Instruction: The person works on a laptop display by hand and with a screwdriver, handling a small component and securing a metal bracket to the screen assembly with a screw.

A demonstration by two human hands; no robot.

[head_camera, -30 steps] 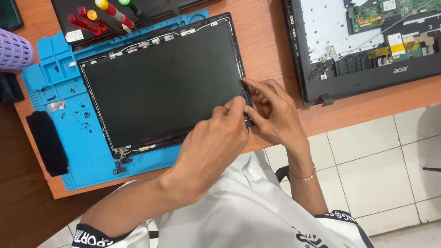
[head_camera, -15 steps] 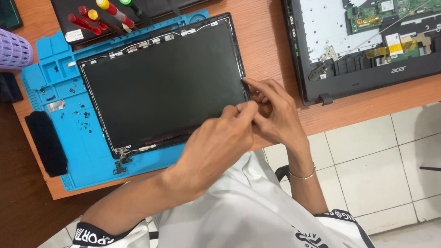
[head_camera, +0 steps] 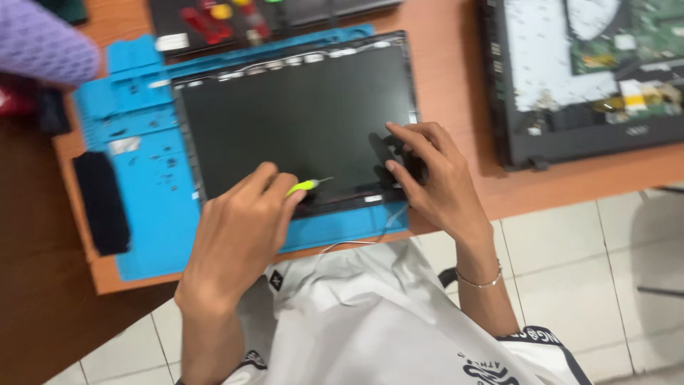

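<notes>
A dark laptop screen panel [head_camera: 299,121] lies flat on a blue work mat [head_camera: 153,207]. My left hand [head_camera: 239,235] is at the panel's near edge and grips a small tool with a yellow-green handle [head_camera: 305,186], its thin metal tip pointing right over the screen. My right hand [head_camera: 434,175] rests on the panel's near right corner, fingers spread and pressing on the glass. The frame is blurred by motion.
An opened laptop base [head_camera: 591,78] with exposed boards lies at the right on the wooden table [head_camera: 456,78]. A tray of screwdrivers [head_camera: 221,21] sits at the back. A black pad [head_camera: 100,203] lies on the mat's left, a purple object [head_camera: 43,43] at far left.
My hands were together at the panel's right edge. My left hand has moved left along the near edge, now showing the yellow-green tool. The view has shifted and blurred.
</notes>
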